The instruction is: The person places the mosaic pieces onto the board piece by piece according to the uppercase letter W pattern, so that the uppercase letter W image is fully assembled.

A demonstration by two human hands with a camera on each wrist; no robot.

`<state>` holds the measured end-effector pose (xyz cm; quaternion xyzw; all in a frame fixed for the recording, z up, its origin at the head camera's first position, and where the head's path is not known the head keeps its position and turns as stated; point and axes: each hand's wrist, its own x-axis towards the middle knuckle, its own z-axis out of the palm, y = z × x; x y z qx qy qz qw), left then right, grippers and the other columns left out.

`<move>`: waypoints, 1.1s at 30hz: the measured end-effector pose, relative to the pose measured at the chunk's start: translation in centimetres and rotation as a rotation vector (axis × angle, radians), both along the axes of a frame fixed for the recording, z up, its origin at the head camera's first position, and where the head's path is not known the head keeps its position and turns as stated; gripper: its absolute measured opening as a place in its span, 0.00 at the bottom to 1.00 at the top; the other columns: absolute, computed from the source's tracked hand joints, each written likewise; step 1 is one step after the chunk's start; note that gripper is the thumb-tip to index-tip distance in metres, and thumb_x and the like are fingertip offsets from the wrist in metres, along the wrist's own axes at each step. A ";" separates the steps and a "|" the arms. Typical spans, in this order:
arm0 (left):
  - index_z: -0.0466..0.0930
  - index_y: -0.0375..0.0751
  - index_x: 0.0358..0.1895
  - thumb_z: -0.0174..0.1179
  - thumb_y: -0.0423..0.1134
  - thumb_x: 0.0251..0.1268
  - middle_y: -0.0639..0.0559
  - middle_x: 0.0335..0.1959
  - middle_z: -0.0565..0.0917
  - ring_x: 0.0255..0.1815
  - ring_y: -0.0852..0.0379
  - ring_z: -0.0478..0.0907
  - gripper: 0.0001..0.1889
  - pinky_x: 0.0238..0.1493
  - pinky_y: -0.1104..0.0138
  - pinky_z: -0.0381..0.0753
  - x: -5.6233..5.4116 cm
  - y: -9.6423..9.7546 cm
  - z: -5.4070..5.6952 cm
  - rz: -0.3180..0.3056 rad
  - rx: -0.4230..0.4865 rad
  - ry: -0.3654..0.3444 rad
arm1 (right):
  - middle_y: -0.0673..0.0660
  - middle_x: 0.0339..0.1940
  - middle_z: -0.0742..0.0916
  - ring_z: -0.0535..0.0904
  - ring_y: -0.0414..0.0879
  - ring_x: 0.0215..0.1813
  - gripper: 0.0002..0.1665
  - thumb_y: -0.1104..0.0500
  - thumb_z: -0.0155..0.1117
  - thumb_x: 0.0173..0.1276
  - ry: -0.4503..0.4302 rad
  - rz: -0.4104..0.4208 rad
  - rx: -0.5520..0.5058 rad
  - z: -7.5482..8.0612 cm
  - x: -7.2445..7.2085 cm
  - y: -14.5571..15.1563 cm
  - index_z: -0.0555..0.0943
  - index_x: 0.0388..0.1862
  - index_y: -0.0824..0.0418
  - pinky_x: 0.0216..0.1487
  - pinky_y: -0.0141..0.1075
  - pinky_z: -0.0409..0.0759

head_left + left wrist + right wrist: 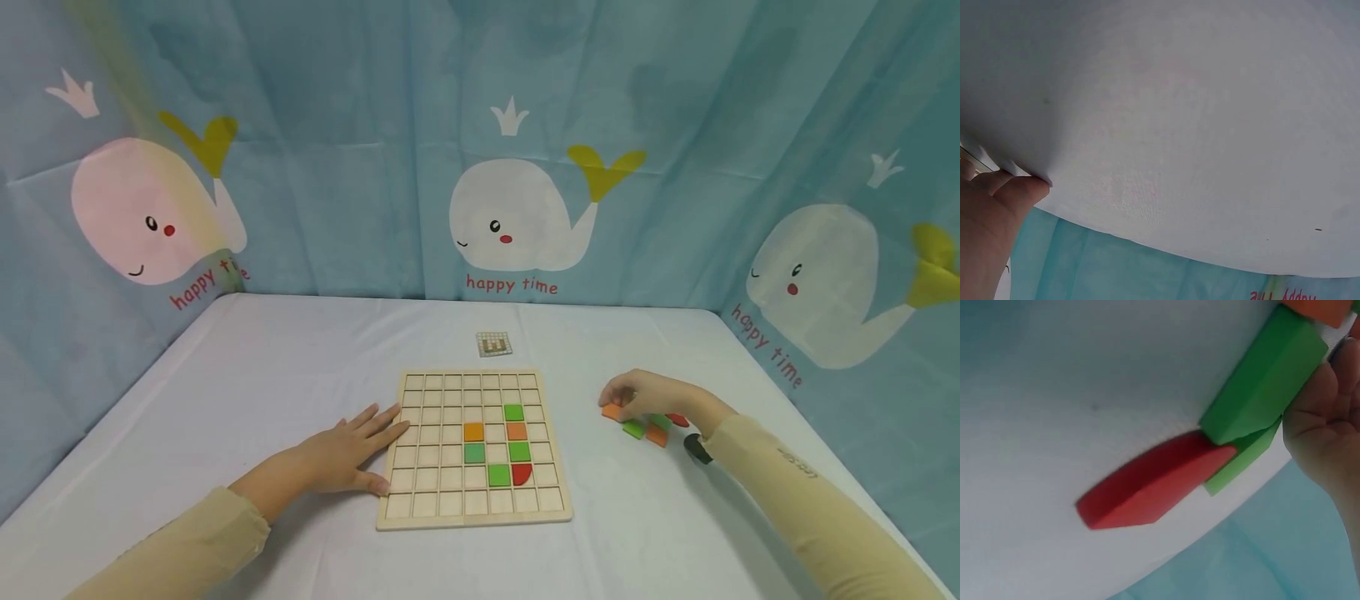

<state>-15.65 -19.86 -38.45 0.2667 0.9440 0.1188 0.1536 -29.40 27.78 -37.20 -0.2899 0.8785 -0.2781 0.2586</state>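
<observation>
In the head view a wooden grid board [442,527] lies flat on the white table. Several coloured tiles sit in its cells: a green tile [513,412], an orange tile [473,432], a teal tile [474,452] and a red rounded tile [522,474] among them. My left hand [330,460] rests with spread fingers on the board's left edge. To the right of the board, my right hand [648,394] bends its fingers over loose pieces, with an orange tile [611,412] at its fingertips and thumb. The right wrist view shows a thick green piece [1266,375] beside that hand.
Near the right hand lie a red piece [1154,481], another orange tile [657,436] and a black object [697,448], partly under the sleeve. A small card with a grid pattern [494,344] lies behind the board. Blue whale-print curtain [345,208] encloses the table's back and sides.
</observation>
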 end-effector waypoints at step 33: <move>0.55 0.40 0.76 0.58 0.67 0.57 0.40 0.78 0.48 0.75 0.31 0.44 0.50 0.63 0.33 0.55 0.4 0.2 0.3 -0.006 -0.006 0.015 | 0.54 0.37 0.83 0.76 0.47 0.40 0.10 0.68 0.65 0.63 -0.015 -0.130 -0.124 0.9 0.8 -0.4 0.80 0.44 0.69 0.43 0.37 0.77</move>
